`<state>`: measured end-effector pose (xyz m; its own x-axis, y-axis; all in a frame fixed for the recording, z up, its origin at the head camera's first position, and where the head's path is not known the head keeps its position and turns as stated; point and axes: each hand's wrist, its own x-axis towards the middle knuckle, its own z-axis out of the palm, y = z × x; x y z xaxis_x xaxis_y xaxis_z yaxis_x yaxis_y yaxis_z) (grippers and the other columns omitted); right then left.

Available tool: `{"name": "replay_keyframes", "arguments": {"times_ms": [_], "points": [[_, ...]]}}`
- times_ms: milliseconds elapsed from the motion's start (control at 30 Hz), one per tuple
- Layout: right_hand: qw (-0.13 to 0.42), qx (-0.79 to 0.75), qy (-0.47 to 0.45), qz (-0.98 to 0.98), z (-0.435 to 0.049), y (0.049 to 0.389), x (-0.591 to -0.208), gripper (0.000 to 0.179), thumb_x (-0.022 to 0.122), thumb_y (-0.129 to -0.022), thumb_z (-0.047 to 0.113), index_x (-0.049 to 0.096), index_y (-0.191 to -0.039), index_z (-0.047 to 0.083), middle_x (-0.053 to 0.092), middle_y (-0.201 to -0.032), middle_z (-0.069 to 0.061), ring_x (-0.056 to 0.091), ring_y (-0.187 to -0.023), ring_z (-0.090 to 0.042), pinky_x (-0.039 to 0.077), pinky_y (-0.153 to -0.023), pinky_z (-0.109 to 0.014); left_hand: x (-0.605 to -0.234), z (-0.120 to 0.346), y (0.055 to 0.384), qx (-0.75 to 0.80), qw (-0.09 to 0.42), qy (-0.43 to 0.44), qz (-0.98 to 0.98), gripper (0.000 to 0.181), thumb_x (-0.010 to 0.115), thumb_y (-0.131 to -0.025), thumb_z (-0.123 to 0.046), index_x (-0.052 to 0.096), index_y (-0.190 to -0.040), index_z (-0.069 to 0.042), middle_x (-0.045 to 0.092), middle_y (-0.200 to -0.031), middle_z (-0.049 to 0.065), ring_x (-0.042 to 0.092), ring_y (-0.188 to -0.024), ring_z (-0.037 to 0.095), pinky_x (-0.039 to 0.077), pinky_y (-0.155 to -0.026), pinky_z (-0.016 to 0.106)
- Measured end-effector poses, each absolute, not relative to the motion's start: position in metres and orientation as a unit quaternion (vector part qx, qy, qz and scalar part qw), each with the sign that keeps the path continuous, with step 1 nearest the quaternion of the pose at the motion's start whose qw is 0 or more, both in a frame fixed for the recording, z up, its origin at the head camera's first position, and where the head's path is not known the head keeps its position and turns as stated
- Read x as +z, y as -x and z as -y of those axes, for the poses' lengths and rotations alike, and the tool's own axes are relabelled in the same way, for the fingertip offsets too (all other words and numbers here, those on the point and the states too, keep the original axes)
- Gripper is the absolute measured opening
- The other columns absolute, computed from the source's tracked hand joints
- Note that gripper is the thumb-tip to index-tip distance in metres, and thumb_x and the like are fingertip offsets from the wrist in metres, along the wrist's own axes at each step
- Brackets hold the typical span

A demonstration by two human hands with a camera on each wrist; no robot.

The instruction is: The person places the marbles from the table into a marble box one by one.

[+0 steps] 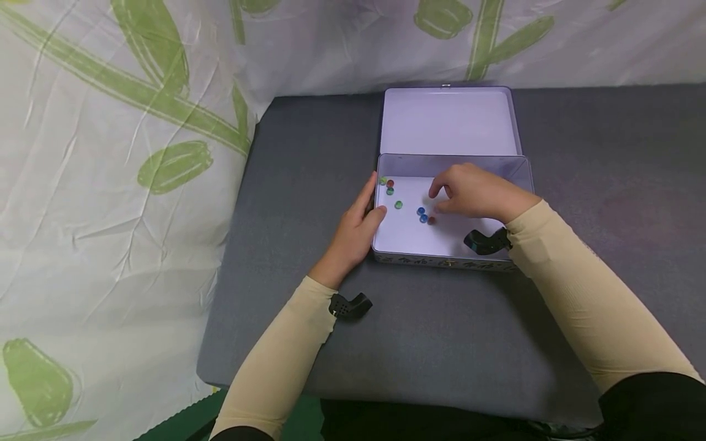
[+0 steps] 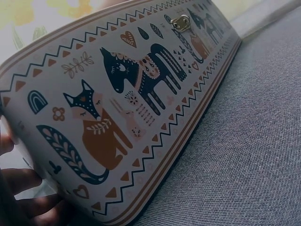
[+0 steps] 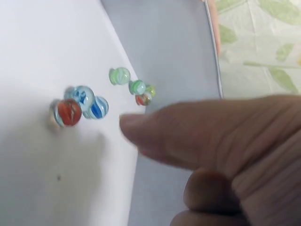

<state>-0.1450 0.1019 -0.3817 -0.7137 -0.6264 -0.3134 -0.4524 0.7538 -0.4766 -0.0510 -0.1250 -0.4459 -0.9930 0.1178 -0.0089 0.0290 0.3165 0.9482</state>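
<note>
An open tin box [image 1: 450, 264] has its patterned front facing me, painted with a fox [image 2: 101, 127] and a horse. My left hand [image 1: 353, 236] grips its left wall, the thumb over the rim and the fingers along the outside. Over the white floor of the box, my right hand [image 1: 474, 191] hovers with thumb and index finger apart and nothing visible between them. Just beyond the thumb lie two blue marbles [image 3: 99, 108] and a red marble [image 3: 68, 113]. Several more marbles, including a green marble [image 1: 398, 204], are by the left wall.
The box's lid [image 1: 448, 119] lies folded back behind it. A grey cloth-covered table [image 1: 298, 184] carries the box. White sheeting with green leaf prints [image 1: 165, 165] hangs at the left and back. Each wrist wears a black camera mount [image 1: 350, 306].
</note>
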Motion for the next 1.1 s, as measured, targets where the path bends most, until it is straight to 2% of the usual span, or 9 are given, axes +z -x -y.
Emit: {"name": "replay_keyframes", "arguments": {"times_ms": [333,533,933,1100], "points": [[0.207,-0.205,0.314,-0.904,-0.116,0.136,-0.358,0.023,0.072,-0.085,0.011,0.072,-0.106,0.002,0.047,-0.061,-0.006,0.041,-0.059,-0.019,0.036,-0.057,-0.033,-0.447,0.124,0.051,0.581,0.034,-0.033,-0.813,0.062,0.045,-0.099,-0.03,0.02,-0.157,-0.034,0.022,-0.158,-0.018,0.021,-0.143,-0.002,0.021,-0.117,0.032],[0.189,-0.205,0.304,-0.911,-0.136,0.126,-0.344,0.021,0.072,-0.086,0.014,0.073,-0.105,0.005,0.045,-0.06,-0.005,0.04,-0.056,-0.019,0.036,-0.056,-0.034,-0.447,0.123,0.051,0.582,0.033,-0.033,-0.812,0.061,0.044,-0.1,-0.031,0.02,-0.156,-0.037,0.021,-0.158,-0.02,0.018,-0.143,-0.003,0.019,-0.118,0.031],[0.182,-0.202,0.265,-0.925,-0.165,0.114,-0.338,0.023,0.074,-0.086,0.018,0.073,-0.107,0.008,0.043,-0.058,-0.003,0.037,-0.053,-0.016,0.033,-0.052,-0.031,-0.446,0.13,0.051,0.579,0.034,-0.027,-0.814,0.061,0.044,-0.1,-0.03,0.02,-0.155,-0.039,0.021,-0.158,-0.019,0.019,-0.143,-0.002,0.019,-0.118,0.034],[0.164,-0.203,0.261,-0.929,-0.176,0.11,-0.337,0.023,0.074,-0.086,0.019,0.073,-0.107,0.009,0.042,-0.057,-0.001,0.037,-0.053,-0.015,0.033,-0.054,-0.03,-0.445,0.132,0.05,0.577,0.032,-0.025,-0.816,0.062,0.045,-0.099,-0.03,0.021,-0.155,-0.038,0.022,-0.159,-0.017,0.019,-0.143,-0.002,0.019,-0.117,0.032]]}}
